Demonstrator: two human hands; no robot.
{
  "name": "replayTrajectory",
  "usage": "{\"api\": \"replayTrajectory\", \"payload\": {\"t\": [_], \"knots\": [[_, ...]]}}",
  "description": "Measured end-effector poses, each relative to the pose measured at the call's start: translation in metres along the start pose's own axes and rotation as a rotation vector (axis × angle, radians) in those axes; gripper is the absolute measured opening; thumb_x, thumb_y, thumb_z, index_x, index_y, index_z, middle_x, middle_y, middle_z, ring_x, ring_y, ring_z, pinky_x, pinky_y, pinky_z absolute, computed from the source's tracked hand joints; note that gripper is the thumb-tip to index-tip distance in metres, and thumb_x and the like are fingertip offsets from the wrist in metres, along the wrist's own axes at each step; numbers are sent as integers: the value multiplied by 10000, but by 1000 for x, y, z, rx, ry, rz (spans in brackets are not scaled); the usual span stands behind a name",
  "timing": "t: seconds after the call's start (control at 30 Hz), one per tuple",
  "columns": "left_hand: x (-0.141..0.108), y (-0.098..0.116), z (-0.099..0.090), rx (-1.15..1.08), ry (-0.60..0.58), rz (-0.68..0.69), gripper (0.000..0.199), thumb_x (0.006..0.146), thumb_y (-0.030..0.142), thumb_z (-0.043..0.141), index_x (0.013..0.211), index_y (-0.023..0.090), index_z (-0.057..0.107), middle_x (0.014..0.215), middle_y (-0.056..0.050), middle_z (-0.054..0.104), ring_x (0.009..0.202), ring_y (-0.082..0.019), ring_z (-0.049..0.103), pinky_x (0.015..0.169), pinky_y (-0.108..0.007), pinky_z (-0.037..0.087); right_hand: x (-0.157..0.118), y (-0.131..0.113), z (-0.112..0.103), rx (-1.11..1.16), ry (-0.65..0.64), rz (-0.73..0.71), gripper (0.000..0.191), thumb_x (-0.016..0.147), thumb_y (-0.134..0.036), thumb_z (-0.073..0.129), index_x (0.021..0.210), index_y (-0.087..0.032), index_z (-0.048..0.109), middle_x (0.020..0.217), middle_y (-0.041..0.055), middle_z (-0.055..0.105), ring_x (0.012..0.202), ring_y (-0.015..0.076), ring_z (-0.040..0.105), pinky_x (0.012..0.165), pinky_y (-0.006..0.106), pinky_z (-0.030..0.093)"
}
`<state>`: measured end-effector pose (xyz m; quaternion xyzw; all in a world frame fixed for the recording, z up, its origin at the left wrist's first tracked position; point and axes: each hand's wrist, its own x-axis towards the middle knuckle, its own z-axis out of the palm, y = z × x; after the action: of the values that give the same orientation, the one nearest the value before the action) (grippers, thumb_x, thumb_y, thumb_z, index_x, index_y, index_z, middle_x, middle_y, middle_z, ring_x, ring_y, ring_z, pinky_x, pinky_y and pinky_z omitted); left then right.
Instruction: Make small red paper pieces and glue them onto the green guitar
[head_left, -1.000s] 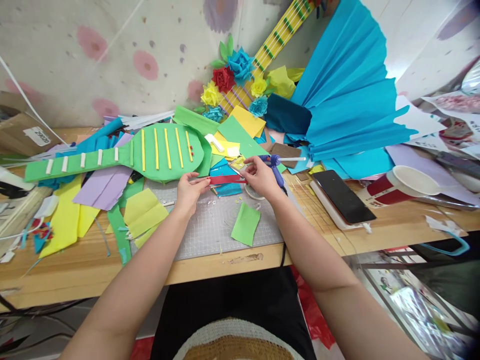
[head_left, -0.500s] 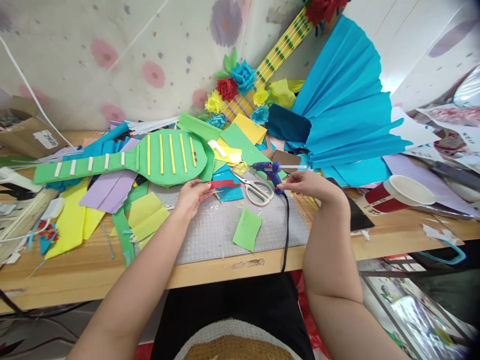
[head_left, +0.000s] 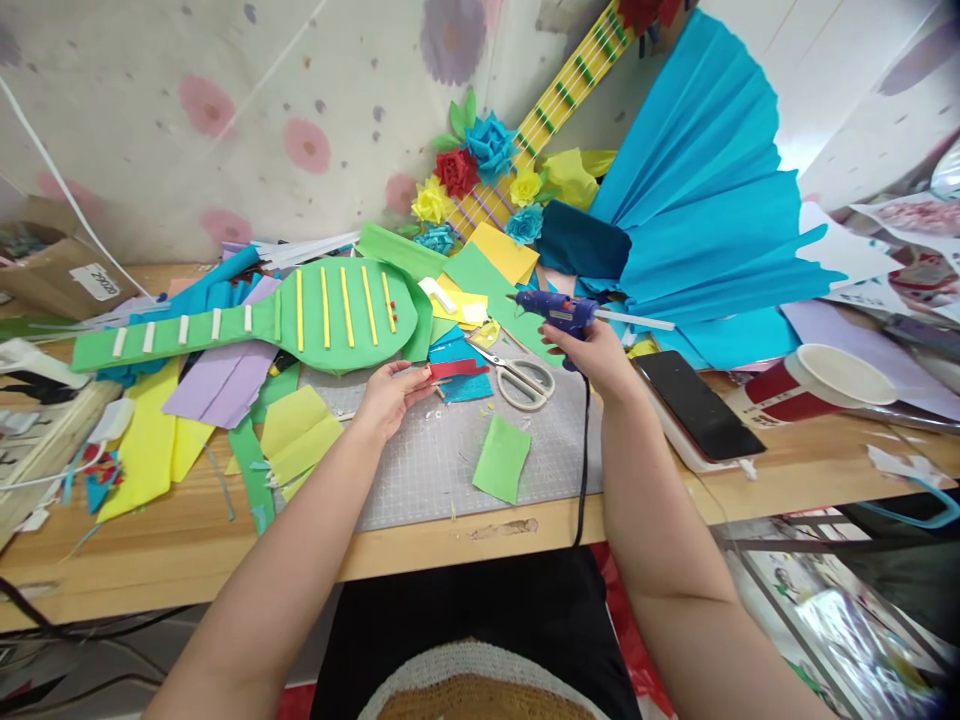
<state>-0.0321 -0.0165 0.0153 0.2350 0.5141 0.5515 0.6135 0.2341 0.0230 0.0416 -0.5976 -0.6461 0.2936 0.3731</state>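
Between the fingertips of my left hand (head_left: 390,398) is a narrow red paper strip (head_left: 459,369), held over the grey cutting mat (head_left: 420,470). My right hand (head_left: 589,352) is wrapped round the handle of a blue hot glue gun (head_left: 553,309), raised above the mat with its nozzle toward the left. A glue stick (head_left: 637,319) juts from its back and a black cord hangs down. Scissors (head_left: 525,380) lie open-handled between my hands. Behind my left hand lies a green paper guitar (head_left: 349,315) with yellow strips on its body and white ones along its neck.
A green paper piece (head_left: 502,459) lies on the mat near the table edge. To the right are a phone (head_left: 699,400) and a paper cup (head_left: 814,385). A flower-trimmed yellow guitar (head_left: 559,105) and a pleated blue paper fan (head_left: 712,190) lean at the back. Purple sheets (head_left: 217,375) lie left.
My right hand has closed round the glue gun's handle and lifted it up off the mat. The phone now shows beside my forearm. My left hand still holds the red strip.
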Motion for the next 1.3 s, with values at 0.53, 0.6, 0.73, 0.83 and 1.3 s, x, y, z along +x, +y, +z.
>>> {"api": "replayTrajectory", "payload": {"t": [0.53,0.6,0.73,0.83,1.3], "knots": [[-1,6,-3,58,-49,-71,355,655,6,670,897,132,443,742,-78,685,648,-173,680,710,-318,557,-19,-31,35,77,-410,-95,354,642,-491,664,795,-178,607,688,13,636,653,152,582,602,282,465],[0,6,-3,56,-44,-72,370,642,7,682,899,131,447,750,-81,685,651,-175,679,719,-325,554,-18,-30,35,70,-395,-82,365,633,-498,670,801,-180,605,686,14,639,671,163,592,615,291,472],[1,6,-4,62,-52,-76,395,622,16,704,903,134,451,761,-76,686,651,-175,679,748,-347,550,-18,-30,35,45,-384,-51,380,630,-504,674,819,-181,607,693,23,642,693,178,601,632,302,475],[1,5,-4,71,-61,-74,384,629,18,700,898,132,452,754,-78,686,649,-179,679,757,-354,549,-18,-31,35,35,-388,-43,355,633,-493,675,795,-186,602,672,20,631,683,178,600,622,296,470],[-2,6,-2,87,-59,-80,349,640,18,688,876,132,457,744,-82,684,626,-176,673,727,-347,552,-17,-32,34,-52,-391,-42,366,644,-537,645,735,-188,584,591,-2,584,632,155,575,585,265,428]]}}
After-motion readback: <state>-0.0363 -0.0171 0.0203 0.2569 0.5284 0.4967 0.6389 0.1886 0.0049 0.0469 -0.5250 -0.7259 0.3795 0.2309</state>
